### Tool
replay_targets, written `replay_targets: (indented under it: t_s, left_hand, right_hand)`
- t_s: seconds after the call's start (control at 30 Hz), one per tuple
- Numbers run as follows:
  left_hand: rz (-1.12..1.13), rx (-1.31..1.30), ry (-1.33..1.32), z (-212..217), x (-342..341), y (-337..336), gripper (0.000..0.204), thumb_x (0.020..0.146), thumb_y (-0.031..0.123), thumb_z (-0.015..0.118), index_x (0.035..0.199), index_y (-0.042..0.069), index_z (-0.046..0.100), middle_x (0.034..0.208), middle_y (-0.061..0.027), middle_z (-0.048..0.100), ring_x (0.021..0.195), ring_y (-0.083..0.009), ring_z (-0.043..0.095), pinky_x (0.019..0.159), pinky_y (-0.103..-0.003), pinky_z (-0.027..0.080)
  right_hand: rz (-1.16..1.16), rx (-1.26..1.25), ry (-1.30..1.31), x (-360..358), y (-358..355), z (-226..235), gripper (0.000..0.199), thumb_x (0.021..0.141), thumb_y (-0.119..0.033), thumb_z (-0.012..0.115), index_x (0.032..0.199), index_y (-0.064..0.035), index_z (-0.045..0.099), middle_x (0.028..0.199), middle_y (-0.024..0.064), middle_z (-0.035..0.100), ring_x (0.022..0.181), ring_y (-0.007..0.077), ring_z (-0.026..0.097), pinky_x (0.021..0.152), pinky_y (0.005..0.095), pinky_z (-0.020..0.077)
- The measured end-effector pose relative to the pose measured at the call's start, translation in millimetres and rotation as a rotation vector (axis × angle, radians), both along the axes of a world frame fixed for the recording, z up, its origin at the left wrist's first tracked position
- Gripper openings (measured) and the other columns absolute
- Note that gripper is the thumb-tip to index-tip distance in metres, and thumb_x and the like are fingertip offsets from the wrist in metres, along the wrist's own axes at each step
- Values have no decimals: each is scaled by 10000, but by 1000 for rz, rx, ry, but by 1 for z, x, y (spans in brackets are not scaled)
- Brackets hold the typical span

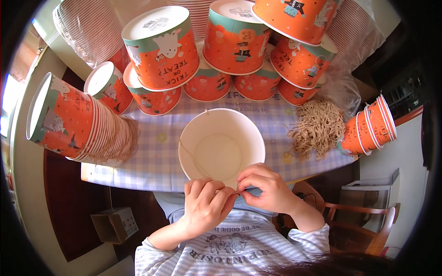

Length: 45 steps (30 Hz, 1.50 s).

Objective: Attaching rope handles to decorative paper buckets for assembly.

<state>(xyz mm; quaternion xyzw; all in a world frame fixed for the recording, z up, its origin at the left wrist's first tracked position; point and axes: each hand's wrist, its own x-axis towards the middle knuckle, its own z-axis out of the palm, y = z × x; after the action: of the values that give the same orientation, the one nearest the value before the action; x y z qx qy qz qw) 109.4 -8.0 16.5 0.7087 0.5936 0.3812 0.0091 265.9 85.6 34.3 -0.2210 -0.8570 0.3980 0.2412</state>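
Note:
A large white-lined paper bucket (221, 152) stands upright at the table's near edge, its mouth toward me. Inside it, a thin tan cord (188, 152) runs along the left wall from the rim down toward my hands. At the bucket's near rim, my left hand (207, 200) is closed with its fingertips pinched together. My right hand (264, 186) pinches right beside it, the fingertips of both hands meeting. The cord seems to pass between them; its end is hidden by my fingers.
A heap of loose tan cord (317, 124) lies to the right, beside a small stack of orange cups (370, 126). Nested orange buckets (78, 119) lie tipped at the left. Upturned orange buckets (161, 50) are piled along the back. A wooden chair (363, 225) stands below right.

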Motion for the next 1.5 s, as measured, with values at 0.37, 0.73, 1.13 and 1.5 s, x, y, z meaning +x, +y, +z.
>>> replay_targets:
  t_s: [0.37, 0.73, 1.13, 1.5]
  left_hand:
    - [16, 0, -96, -2, 6, 0, 264, 582, 60, 707, 807, 139, 594, 810, 17, 532, 828, -189, 494, 740, -339, 294]
    - [22, -5, -104, -2, 6, 2, 265, 600, 76, 710, 836, 132, 602, 809, 14, 536, 829, -189, 499, 749, -335, 298]
    - [26, 39, -100, -7, 7, 5, 276, 557, 72, 703, 803, 148, 603, 789, 34, 541, 826, -175, 511, 734, -329, 300]
    - [49, 89, -124, -9, 8, 9, 283, 503, 42, 698, 736, 156, 585, 764, 38, 532, 800, -165, 503, 731, -313, 298]
  right_hand:
    - [-58, 14, -28, 0, -2, 7, 157, 610, 0, 688, 726, -53, 597, 875, 50, 589, 800, 203, 585, 677, 297, 494]
    - [-54, 245, -43, -1, -4, 7, 182, 579, -6, 687, 705, -78, 578, 815, 10, 571, 742, 176, 573, 643, 306, 467]
    - [-90, 427, -121, -4, -6, 10, 172, 578, -64, 659, 694, -116, 542, 793, -49, 553, 789, 125, 531, 724, 332, 342]
    - [-117, 312, -57, -3, -5, 9, 212, 524, -12, 671, 680, -100, 557, 840, 2, 557, 853, 199, 521, 746, 336, 371]
